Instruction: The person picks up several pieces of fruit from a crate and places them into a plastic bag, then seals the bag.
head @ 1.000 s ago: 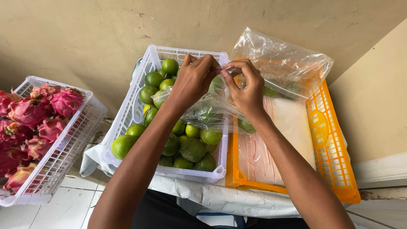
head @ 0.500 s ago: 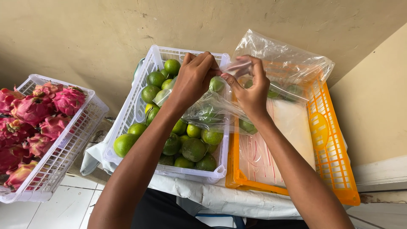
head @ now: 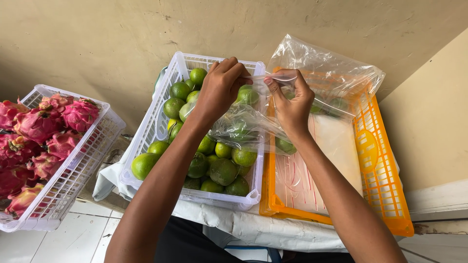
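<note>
Both my hands pinch the mouth of a clear plastic bag (head: 331, 73) held above two baskets. My left hand (head: 220, 89) grips the bag's rim on the left, over a white slotted basket (head: 161, 117) full of green limes (head: 222, 170). My right hand (head: 291, 102) grips the rim just to the right, fingers closed on the film. A few limes (head: 285, 144) show through the bag, which sags below my hands and balloons up to the right.
An orange slotted basket (head: 380, 165) lined with plastic bags sits right of the white one, both on a cloth-covered surface. A second white basket (head: 73, 175) of pink dragon fruit (head: 39, 126) stands at the left. A beige wall runs behind; white floor tiles below.
My hands have drawn slightly apart along the bag's rim, pulling it taut. The bag and baskets stay where they were.
</note>
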